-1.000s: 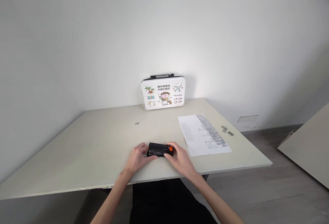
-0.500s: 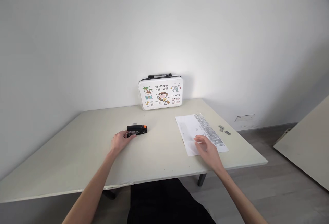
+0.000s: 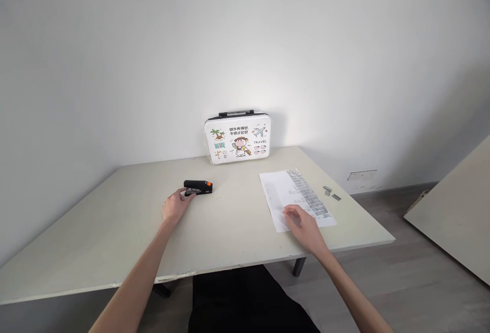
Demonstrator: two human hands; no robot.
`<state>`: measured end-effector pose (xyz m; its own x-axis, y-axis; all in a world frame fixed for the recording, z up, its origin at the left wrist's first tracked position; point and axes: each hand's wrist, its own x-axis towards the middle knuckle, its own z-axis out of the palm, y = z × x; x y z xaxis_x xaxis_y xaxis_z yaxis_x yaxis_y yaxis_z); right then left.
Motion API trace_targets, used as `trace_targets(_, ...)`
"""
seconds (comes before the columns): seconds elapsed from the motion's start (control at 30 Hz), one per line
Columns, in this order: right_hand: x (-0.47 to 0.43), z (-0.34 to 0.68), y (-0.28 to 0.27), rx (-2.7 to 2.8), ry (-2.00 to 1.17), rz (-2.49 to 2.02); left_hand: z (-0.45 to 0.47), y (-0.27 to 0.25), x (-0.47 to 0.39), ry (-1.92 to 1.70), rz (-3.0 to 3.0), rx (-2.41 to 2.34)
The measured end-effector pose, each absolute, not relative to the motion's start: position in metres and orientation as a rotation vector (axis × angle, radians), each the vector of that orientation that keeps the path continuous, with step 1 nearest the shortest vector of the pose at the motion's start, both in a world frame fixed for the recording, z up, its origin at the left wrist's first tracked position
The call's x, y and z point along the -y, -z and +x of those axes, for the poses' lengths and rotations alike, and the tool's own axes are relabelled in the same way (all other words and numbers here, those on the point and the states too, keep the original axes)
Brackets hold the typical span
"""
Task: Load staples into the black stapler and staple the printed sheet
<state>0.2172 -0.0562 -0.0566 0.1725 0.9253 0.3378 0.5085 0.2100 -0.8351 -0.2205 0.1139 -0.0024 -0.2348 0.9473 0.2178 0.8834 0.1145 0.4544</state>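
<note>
A black stapler [image 3: 198, 187] with an orange patch at its right end lies on the left half of the table. My left hand [image 3: 175, 207] grips its left end between thumb and fingers. On the right, a white sheet of paper [image 3: 273, 193] with a grey printed band along its right side lies flat. My right hand [image 3: 304, 227] is over the sheet's near part, fingers curved and thumb apart, holding nothing. Whether its fingertips touch the paper I cannot tell.
Small grey staple strips [image 3: 327, 190] lie right of the paper. A white case [image 3: 238, 139] with cartoon prints and a black handle leans on the wall at the back. The white table [image 3: 225, 236] ends in a near edge before my legs.
My left hand has shifted the stapler slightly left and away from me. A small grey piece seen behind the stapler no longer shows. My right hand has moved slightly left over the paper.
</note>
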Motion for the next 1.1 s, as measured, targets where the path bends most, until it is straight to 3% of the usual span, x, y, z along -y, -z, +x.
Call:
trace_targets(0.27,0.058,0.215,0.055,1.498,-0.506,-1.454,-0.213,-0.005,-0.102,-1.054,1.708,-2.119)
trace_targets(0.5,0.061,0.212,0.052,1.543,-0.413,-1.459,-0.187,-0.012,-0.068,-1.401,1.232,-1.762)
trace_targets(0.7,0.076,0.168,0.018,1.724,-0.360,-1.249,-0.118,-0.009,-0.018,-1.158,0.995,-1.179)
trace_targets(0.83,0.080,0.135,-0.007,1.944,-0.341,-1.128,-0.070,-0.014,0.014,-0.773,0.772,-0.792)
trace_targets(1.1,0.072,0.130,-0.013,2.025,-0.211,-1.078,-0.040,-0.035,0.031,-0.639,0.866,-0.700)
